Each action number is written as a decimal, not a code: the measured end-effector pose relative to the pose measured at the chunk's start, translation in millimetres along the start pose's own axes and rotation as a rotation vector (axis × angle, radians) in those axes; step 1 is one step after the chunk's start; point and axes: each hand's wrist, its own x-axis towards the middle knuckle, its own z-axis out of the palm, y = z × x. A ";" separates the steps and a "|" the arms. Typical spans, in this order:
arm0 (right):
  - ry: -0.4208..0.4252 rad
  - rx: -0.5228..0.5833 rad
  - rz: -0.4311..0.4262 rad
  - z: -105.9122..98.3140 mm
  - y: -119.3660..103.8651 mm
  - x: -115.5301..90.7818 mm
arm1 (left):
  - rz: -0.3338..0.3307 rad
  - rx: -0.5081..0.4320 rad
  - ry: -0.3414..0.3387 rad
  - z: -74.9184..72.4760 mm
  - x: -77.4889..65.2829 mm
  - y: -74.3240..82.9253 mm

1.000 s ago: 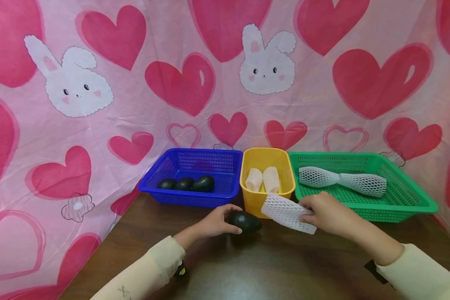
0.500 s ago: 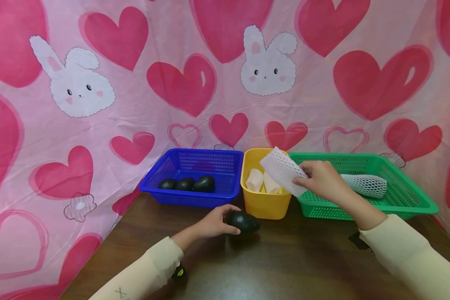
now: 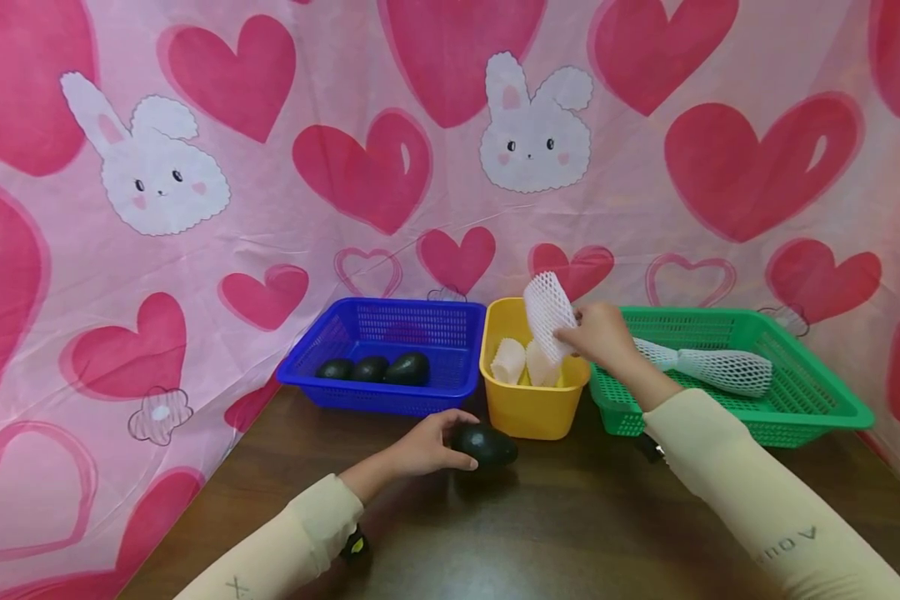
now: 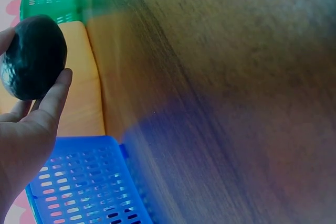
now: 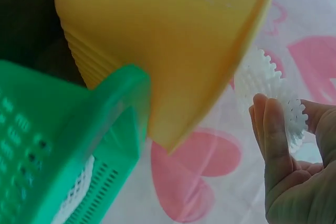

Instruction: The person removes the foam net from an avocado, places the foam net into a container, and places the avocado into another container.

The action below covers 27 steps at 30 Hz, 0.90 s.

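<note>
My left hand (image 3: 427, 444) grips a dark green avocado (image 3: 487, 445) just above the table, in front of the yellow bin. In the left wrist view the thumb and fingers wrap the avocado (image 4: 35, 56) from its sides. My right hand (image 3: 598, 335) pinches a white foam net sleeve (image 3: 547, 312) by its lower end, over the yellow bin (image 3: 534, 417). The right wrist view has the net sleeve (image 5: 286, 103) between thumb and fingers. Two more foam net sleeves (image 3: 507, 362) stand inside the yellow bin.
A blue basket (image 3: 390, 398) at the left holds several avocados (image 3: 407, 368). At the right, a green basket (image 3: 795, 417) holds white foam-net-covered items (image 3: 727, 371). The baskets and bin stand side by side on a wooden table (image 3: 540, 533), before a pink heart-patterned cloth (image 3: 435, 75).
My right hand has lifted the net sleeve from beside the avocado, up and leftward over the yellow bin, and the sleeve has turned more upright. The left hand and avocado have barely moved.
</note>
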 end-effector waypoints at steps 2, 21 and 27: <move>0.000 0.012 0.031 6.3 -0.6 6.0 | -0.009 -0.002 0.001 -0.1 -0.4 0.1; -0.045 -0.086 0.152 54.5 7.3 32.2 | -0.019 -0.026 -0.007 3.4 -0.2 -0.7; -0.082 -0.101 0.202 60.7 9.9 37.3 | -0.006 -0.039 -0.010 3.6 0.4 -2.1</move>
